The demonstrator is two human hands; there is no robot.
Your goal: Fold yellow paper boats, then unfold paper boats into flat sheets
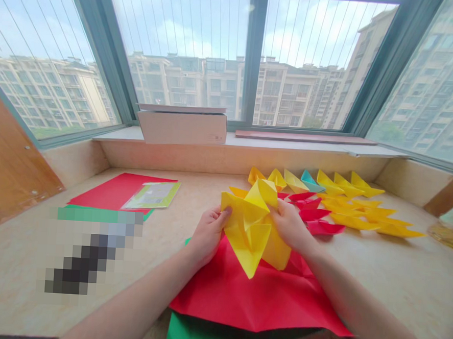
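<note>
A partly folded yellow paper piece (251,227) is held up between both hands above a creased red sheet (257,294). My left hand (207,232) pinches its left edge, thumb on top. On the right side my right hand (290,225) grips the paper with its fingers closed on the fold. Under the red sheet lies a green sheet (201,337) at the near table edge.
Several finished paper boats, yellow (348,187), red (316,216) and one teal (310,181), lie at the back right. A stack of red paper (113,191) with a yellow-green packet (154,194) lies left. A cardboard box (182,126) sits on the windowsill. A blurred patch covers the left table.
</note>
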